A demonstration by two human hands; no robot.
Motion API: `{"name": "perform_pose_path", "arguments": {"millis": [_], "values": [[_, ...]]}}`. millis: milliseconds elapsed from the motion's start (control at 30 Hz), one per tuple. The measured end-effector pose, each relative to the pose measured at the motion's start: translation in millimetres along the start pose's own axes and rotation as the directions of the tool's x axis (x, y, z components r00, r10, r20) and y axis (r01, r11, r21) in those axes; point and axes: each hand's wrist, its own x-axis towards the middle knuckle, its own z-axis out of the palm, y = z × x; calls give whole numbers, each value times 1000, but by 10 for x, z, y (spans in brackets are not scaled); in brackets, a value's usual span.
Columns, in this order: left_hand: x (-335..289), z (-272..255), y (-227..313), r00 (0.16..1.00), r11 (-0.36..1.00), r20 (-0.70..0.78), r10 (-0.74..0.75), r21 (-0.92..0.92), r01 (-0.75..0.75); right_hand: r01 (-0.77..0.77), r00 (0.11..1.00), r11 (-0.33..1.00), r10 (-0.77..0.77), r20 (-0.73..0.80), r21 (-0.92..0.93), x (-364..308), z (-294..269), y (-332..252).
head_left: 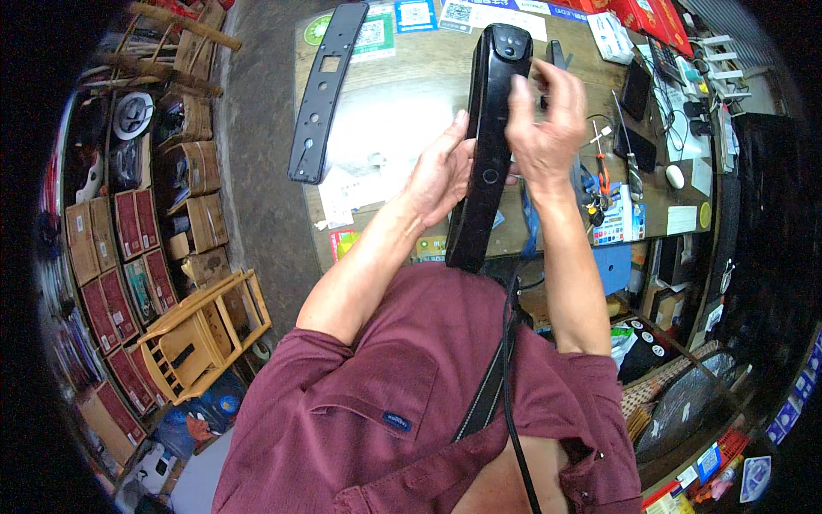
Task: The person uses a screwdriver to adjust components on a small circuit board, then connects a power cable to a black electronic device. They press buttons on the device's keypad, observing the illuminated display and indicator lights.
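Note:
A long black door lock panel (490, 146), with a camera at its far end and a round ring button lower down, is tilted upright before my chest. My left hand (441, 176) grips it from the left side, its thumb along the edge and fingertips showing past the right edge. Beside its upper right side is my right hand (548, 128), slightly blurred, with thumb and fingers apart and bent; I see nothing held in it. Whether its thumb touches the panel I cannot tell. A long dark mounting plate (324, 98) with several holes lies left on the table.
The wooden table (411, 77) carries printed cards along its far edge. At right lie an orange-handled screwdriver (603, 176), a long screwdriver (632, 163), dark phones (635, 90) and cables. A wooden chair (205, 334) and shelves of boxes (137, 223) stand left.

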Motion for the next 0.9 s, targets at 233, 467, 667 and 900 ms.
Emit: {"name": "perform_pose_path", "arguments": {"millis": [233, 467, 667, 900], "values": [[-19, 61, -23, 998, 998, -32, 52, 34, -51, 374, 922, 917, -351, 162, -140, 253, 395, -45], [-47, 88, -15, 999, 993, -39, 20, 121, -15, 444, 895, 853, -436, 92, -274, 780, 384, 66], [-60, 99, 19, 1000, 996, -17, 7, 85, -6, 144, 988, 973, -151, -23, -180, 1102, 90, 292], [-33, 28, 27, 1000, 999, -11, 19, 37, -19, -558, 828, 730, 522, 204, 394, 276, -303, 404]]}}
